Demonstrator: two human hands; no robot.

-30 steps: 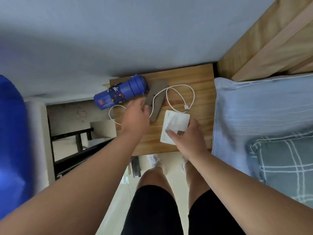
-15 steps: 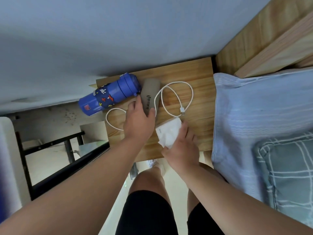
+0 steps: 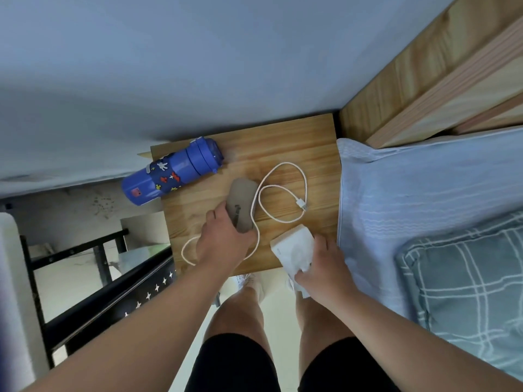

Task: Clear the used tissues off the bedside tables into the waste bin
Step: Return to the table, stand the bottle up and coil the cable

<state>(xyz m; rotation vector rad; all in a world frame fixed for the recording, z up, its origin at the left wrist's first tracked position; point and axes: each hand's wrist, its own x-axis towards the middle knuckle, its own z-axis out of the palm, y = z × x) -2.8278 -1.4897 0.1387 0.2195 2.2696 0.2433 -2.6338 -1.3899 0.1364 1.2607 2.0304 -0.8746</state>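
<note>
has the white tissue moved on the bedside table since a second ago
Yes. The right hand has dragged the white tissue toward the bedside table's near edge, partly overhanging it.

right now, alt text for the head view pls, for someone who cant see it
Looking down at a wooden bedside table, the right hand grips a white tissue at its near edge while the left hand holds a grey case. A blue bottle lies on its side and a white cable loops beside a bed.

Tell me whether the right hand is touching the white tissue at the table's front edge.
Touching. The head view shows the right hand with its fingers closed over the near end of the white tissue, crumpling it at the front edge of the bedside table.
</note>
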